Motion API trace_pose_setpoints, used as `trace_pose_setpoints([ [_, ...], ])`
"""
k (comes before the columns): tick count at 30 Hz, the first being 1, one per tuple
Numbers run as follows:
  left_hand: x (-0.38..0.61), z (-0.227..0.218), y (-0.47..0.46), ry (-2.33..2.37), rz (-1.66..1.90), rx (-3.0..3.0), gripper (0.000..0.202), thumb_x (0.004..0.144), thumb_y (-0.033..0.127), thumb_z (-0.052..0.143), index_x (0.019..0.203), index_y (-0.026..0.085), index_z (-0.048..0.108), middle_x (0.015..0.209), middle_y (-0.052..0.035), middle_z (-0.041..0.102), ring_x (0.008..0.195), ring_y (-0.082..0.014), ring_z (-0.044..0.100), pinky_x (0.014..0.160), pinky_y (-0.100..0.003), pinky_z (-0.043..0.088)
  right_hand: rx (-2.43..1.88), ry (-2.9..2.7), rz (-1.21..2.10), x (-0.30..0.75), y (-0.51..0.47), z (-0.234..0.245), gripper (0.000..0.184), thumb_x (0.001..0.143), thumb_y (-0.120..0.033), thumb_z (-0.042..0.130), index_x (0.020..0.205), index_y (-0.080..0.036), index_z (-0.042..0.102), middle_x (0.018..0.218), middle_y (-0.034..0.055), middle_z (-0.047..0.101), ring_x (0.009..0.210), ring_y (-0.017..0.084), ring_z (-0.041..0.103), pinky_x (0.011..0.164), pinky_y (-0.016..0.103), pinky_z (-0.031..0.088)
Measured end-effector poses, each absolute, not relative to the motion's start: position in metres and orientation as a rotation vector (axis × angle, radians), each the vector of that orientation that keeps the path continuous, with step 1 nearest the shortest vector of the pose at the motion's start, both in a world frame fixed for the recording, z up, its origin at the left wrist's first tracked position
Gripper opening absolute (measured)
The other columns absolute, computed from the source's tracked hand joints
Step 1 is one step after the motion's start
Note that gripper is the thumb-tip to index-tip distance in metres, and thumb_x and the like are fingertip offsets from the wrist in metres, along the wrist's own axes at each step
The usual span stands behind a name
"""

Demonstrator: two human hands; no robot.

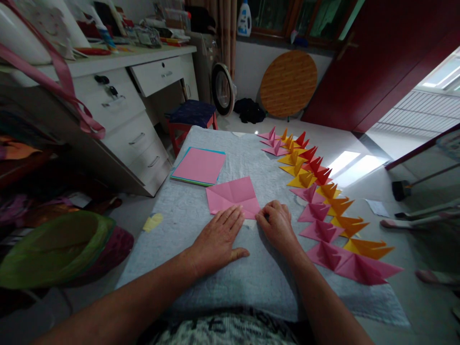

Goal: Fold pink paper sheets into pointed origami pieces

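A creased sheet of pink origami paper (235, 191) lies on the cloth-covered table (201, 225) in front of me. My left hand (223, 235) rests flat on its near edge, fingers stretched and thumb apart. At the sheet's near right corner, my right hand (276, 223) is closed, thumb and fingers pinching the paper's corner. Just beyond and to the left sits a stack of square paper (199, 165), pink on top with blue and green edges below. Rows of folded paper cranes (321, 232) in pink, yellow, orange and red stand along the table's right side.
A white desk (125, 120) with drawers stands at the left, a stool (192, 115) beside it. A bin with a green liner (61, 249) is at the lower left. Behind are a washing machine (206, 60) with its door ajar and a round wooden board (289, 84).
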State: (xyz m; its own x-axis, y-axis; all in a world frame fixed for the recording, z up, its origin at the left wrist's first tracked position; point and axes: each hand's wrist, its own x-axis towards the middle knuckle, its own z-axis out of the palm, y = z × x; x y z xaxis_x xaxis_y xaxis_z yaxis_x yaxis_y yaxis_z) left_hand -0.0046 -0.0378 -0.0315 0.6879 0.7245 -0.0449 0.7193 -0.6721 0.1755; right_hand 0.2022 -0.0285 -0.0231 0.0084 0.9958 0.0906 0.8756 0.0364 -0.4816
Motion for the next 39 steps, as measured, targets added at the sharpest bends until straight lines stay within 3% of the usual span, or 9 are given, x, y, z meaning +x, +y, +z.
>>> trace_pose_setpoints([
  [6,-0.001,-0.022,-0.041,1.185,0.002,2.652,0.086,0.083,0.072,0.056,0.155,0.031,0.032,0.166,-0.013,0.021,0.151,-0.0369,0.021,0.119,-0.054,0.02,-1.934,-1.929,0.354,0.204,-0.03,-0.021,0.018,0.089,-0.026,0.063,0.072,-0.02,0.067,0.095,0.0063,0.064,0.092,0.024,0.051,0.081,0.037,0.034],
  [12,0.003,-0.021,-0.042,1.212,0.001,2.655,0.089,0.082,0.071,0.058,0.153,0.023,0.035,0.163,-0.0175,0.028,0.15,-0.0377,0.023,0.119,-0.055,0.021,-1.96,-1.912,0.325,0.209,-0.031,-0.022,0.018,0.088,-0.026,0.065,0.071,-0.02,0.065,0.095,0.0063,0.063,0.093,0.025,0.05,0.081,0.036,0.034],
  [19,0.003,-0.023,-0.043,1.225,0.024,2.681,0.088,0.083,0.071,0.057,0.153,0.023,0.036,0.162,-0.0191,0.028,0.149,-0.0403,0.024,0.119,-0.057,0.021,-1.936,-1.796,0.327,0.22,-0.033,-0.026,0.012,0.086,-0.021,0.058,0.074,-0.02,0.062,0.091,0.0068,0.061,0.091,0.025,0.05,0.083,0.037,0.036],
  [24,0.003,-0.023,-0.044,1.227,0.04,2.702,0.087,0.083,0.074,0.054,0.152,0.023,0.038,0.161,-0.019,0.03,0.148,-0.04,0.026,0.118,-0.056,0.023,-1.839,-1.769,0.365,0.221,-0.034,-0.027,0.013,0.085,-0.02,0.051,0.092,-0.02,0.062,0.102,0.0082,0.062,0.101,0.027,0.052,0.09,0.04,0.037],
  [32,0.003,-0.024,-0.043,1.221,0.055,2.704,0.09,0.084,0.075,0.051,0.155,0.024,0.032,0.16,-0.0188,0.032,0.147,-0.0404,0.027,0.117,-0.056,0.023,-1.887,-1.971,0.204,0.2,-0.034,-0.027,0.041,0.088,-0.036,0.057,0.124,-0.016,0.055,0.133,0.0175,0.055,0.128,0.034,0.044,0.108,0.051,0.03],
  [39,0.001,-0.026,-0.043,1.202,0.083,2.709,0.087,0.086,0.079,0.04,0.153,0.023,0.036,0.161,-0.0197,0.029,0.149,-0.0399,0.025,0.118,-0.055,0.022,-1.954,-2.005,0.143,0.202,-0.036,-0.03,0.06,0.09,-0.028,0.05,0.148,-0.021,0.037,0.146,0.0164,0.048,0.14,0.036,0.034,0.113,0.061,0.022],
])
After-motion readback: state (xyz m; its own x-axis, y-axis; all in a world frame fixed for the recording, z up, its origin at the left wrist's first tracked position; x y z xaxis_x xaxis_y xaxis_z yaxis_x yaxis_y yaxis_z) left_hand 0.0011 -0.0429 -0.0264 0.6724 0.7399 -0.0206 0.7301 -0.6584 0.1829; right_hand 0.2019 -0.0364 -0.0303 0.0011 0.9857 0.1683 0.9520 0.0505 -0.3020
